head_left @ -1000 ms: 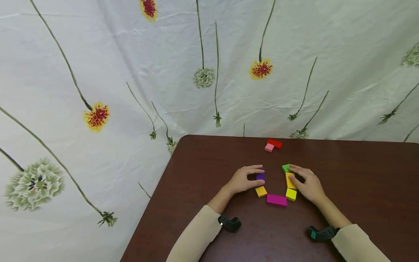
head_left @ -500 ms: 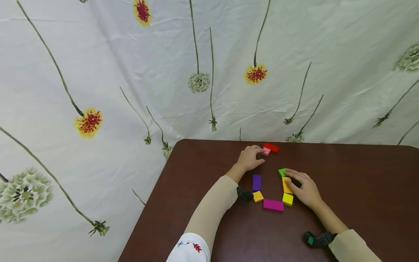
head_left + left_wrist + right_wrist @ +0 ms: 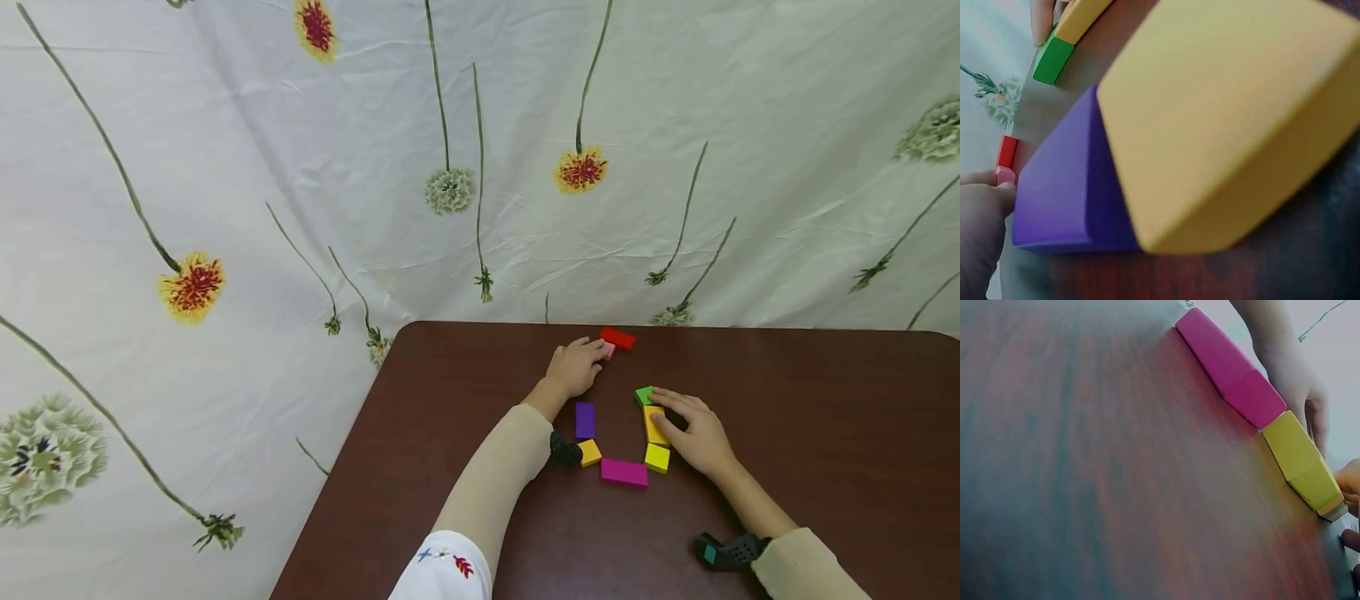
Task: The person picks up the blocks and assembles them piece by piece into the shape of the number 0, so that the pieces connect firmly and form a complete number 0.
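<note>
At the table's far side my left hand [image 3: 574, 368] pinches a small pink block [image 3: 608, 350] between thumb and fingers; the thumb shows against the pink block [image 3: 1005, 175] in the left wrist view. A red block [image 3: 617, 337] lies right behind it. My right hand [image 3: 697, 435] rests with extended fingers at a green block [image 3: 643, 396], its thumb on an orange-yellow oblong block [image 3: 654, 425]. A yellow block [image 3: 657, 457], a magenta oblong block [image 3: 624, 472], an orange-yellow block [image 3: 589, 452] and a purple block [image 3: 584, 421] continue the U-shaped outline.
The dark brown table [image 3: 825, 417] has its far edge just behind the red block. Behind it hangs a pale cloth [image 3: 375, 150] with printed flowers. A black wrist strap [image 3: 731, 551] sits at the right sleeve; the left strap [image 3: 565, 450] is close to the orange-yellow block.
My left hand has left the purple block, reached forward to the pink block and taken hold of it. The right hand has kept its place at the green and orange-yellow blocks.
</note>
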The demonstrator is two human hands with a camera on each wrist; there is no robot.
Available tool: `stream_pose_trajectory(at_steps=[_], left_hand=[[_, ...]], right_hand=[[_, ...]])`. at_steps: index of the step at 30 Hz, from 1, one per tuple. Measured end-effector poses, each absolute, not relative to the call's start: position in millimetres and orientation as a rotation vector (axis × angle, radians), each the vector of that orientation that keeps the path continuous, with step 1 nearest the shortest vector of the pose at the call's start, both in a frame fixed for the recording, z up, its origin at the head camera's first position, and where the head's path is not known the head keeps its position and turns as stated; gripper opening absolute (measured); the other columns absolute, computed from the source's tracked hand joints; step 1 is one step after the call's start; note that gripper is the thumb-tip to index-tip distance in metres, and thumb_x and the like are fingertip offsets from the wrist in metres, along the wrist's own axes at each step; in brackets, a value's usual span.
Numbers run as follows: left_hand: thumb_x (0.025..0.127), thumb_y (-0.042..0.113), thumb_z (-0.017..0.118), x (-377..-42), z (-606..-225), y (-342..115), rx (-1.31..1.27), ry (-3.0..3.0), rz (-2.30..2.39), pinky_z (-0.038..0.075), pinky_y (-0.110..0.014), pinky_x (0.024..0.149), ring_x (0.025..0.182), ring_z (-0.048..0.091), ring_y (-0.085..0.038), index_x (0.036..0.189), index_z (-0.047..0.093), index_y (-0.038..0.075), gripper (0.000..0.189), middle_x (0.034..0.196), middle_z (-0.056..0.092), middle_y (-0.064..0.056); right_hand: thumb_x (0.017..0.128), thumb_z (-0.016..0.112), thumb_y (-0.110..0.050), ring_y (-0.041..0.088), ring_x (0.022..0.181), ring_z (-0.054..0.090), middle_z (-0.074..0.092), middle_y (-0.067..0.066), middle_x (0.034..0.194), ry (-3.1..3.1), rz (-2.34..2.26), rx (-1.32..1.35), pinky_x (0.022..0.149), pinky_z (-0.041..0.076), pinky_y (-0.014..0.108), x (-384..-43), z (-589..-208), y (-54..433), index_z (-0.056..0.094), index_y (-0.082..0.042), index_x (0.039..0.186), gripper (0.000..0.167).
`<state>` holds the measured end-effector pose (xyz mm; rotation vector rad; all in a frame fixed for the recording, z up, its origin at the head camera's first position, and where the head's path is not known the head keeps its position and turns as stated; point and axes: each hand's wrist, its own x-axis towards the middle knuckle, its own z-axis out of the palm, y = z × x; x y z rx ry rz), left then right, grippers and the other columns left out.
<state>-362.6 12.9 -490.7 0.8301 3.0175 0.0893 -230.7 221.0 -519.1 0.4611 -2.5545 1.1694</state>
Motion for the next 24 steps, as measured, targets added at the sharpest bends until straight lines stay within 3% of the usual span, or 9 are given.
stream_pose_trajectory(at_steps=[8, 13, 17, 24], left_hand=[[0.099, 0.027, 0.057, -353, -486, 7, 0.862, 3.063, 0.307, 0.036, -0.039, 0.107, 0.137, 0.039, -0.017, 0.132, 0.063, 0.018, 0.034, 0.142, 0.052, 0.003], [0.098, 0.026, 0.06, -351, -482, 2, 0.901, 3.059, 0.363, 0.042, -0.033, 0.1, 0.118, 0.054, -0.018, 0.118, 0.068, 0.017, 0.023, 0.122, 0.066, 0.003], [0.098, 0.02, 0.06, -351, -479, -3, 0.952, 3.011, 0.344, 0.043, -0.028, 0.097, 0.109, 0.056, -0.019, 0.126, 0.066, 0.014, 0.029, 0.121, 0.065, 0.0], [0.098, 0.015, 0.059, -344, -472, -16, 1.047, 2.889, 0.357, 0.041, -0.026, 0.098, 0.112, 0.051, -0.021, 0.131, 0.064, 0.012, 0.033, 0.124, 0.059, -0.006]], right_hand=[[0.093, 0.066, -0.017, 0.042, 0.119, 0.047, 0.059, 0.019, 0.132, -2.556, 1.161, 0.467, 0.094, 0.033, 0.066, -230, -517, 221, 0.065, 0.001, 0.124, 0.036], [0.093, 0.066, -0.017, 0.042, 0.119, 0.047, 0.059, 0.019, 0.131, -2.551, 1.168, 0.469, 0.094, 0.033, 0.066, -229, -516, 220, 0.065, 0.001, 0.124, 0.035], [0.093, 0.065, -0.016, 0.043, 0.119, 0.047, 0.059, 0.02, 0.131, -2.547, 1.169, 0.479, 0.094, 0.033, 0.066, -228, -516, 219, 0.065, 0.002, 0.124, 0.035], [0.093, 0.066, -0.015, 0.043, 0.118, 0.047, 0.059, 0.021, 0.131, -2.542, 1.159, 0.473, 0.094, 0.033, 0.066, -229, -515, 220, 0.065, 0.002, 0.123, 0.035]])
